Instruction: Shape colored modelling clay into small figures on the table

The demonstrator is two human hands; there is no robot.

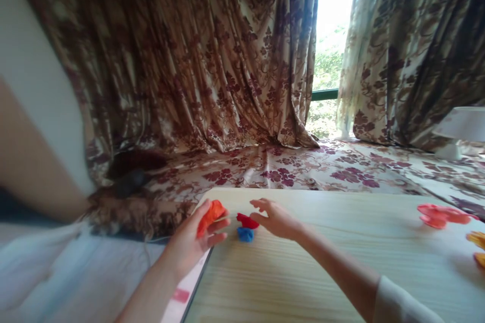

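My left hand [185, 247] holds an orange crumpled piece [212, 214] between thumb and fingers, over the table's left edge. Its material is too blurred to tell. Just right of it, a red crumpled piece [247, 221] and a blue crumpled piece [245, 234] lie close together on the wooden table [322, 272]. Beside the red piece my right hand [276, 219] hovers with its fingers stretched out and apart, nothing in them. I cannot tell whether its thumb touches the red piece.
Toward the table's right side lie coral-pink pieces [441, 215], with yellow-orange pieces [478, 247] at the frame's edge. Beyond the table is a ledge covered in floral cloth [280, 174], with a white lamp [464, 123] on the right. Long floral curtains [197, 50] flank a bright window.
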